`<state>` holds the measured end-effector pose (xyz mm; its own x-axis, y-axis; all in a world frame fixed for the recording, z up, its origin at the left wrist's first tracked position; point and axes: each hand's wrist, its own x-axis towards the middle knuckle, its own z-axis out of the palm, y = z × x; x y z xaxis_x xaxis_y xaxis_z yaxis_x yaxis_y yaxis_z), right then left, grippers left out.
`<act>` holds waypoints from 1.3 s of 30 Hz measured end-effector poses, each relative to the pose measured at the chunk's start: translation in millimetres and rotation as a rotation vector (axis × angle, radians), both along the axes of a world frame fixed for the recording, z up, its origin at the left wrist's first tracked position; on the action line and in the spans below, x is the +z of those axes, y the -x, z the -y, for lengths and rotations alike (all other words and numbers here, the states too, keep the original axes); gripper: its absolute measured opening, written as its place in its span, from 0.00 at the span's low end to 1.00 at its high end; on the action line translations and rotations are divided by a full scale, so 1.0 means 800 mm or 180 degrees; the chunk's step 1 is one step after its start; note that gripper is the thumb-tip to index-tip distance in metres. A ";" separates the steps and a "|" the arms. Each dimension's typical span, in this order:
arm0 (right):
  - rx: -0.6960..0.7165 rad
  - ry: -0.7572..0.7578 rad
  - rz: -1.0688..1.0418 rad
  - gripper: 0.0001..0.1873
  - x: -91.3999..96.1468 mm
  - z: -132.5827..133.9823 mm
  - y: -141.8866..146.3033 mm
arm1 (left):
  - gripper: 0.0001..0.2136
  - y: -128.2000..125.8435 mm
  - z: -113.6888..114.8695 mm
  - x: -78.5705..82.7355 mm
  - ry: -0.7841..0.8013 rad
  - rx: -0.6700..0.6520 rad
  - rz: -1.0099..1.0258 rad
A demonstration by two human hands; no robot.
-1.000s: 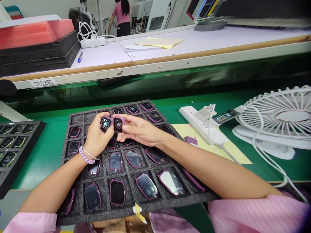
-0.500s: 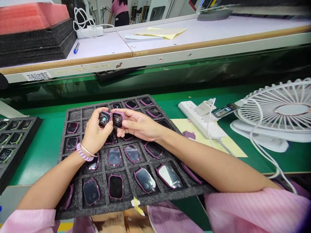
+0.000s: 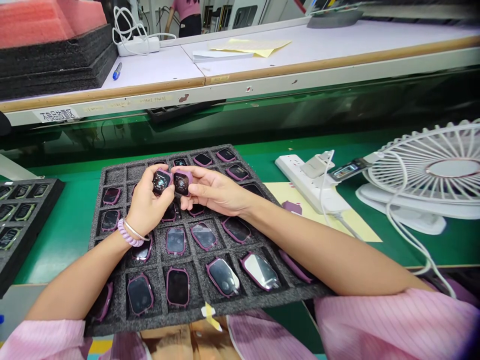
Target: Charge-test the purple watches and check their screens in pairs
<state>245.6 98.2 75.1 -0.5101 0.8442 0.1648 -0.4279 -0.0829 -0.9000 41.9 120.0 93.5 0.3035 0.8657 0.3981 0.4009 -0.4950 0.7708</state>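
Observation:
My left hand [image 3: 148, 200] is closed on a purple smartwatch body [image 3: 161, 182] whose screen is lit with a round dial. Beside it, my right hand [image 3: 217, 192] grips a second purple smartwatch body [image 3: 181, 184], also lit, between thumb and fingers. The two watches are held side by side, faces up, over the far half of a dark grey foam tray [image 3: 159, 280]. Several purple watch bodies without straps lie in the tray's square compartments, most with dark screens, such as the watch at the near edge [image 3: 177, 286]. My hands and forearms hide some compartments.
At left lies another foam tray [image 3: 52, 200] of green-rimmed watches. To the right are a white power strip [image 3: 296, 167] with cables, yellow paper [image 3: 360, 227] and a white fan [image 3: 431, 170]. Behind runs a raised shelf [image 3: 150, 75] with foam stacks [image 3: 52, 65]; a person [image 3: 189, 17] stands beyond.
Both hands keep hold of the two watches in nearly the same place. The camera view has shifted very slightly.

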 end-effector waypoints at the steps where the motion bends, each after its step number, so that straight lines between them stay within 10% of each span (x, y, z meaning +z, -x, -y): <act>1: 0.0013 -0.0010 0.0021 0.40 0.000 0.000 0.000 | 0.19 0.000 0.000 0.000 -0.0013 -0.0007 -0.0012; 39: 0.0031 -0.0135 0.0076 0.37 0.002 0.002 -0.003 | 0.20 0.000 0.001 -0.001 -0.0015 -0.0032 -0.0005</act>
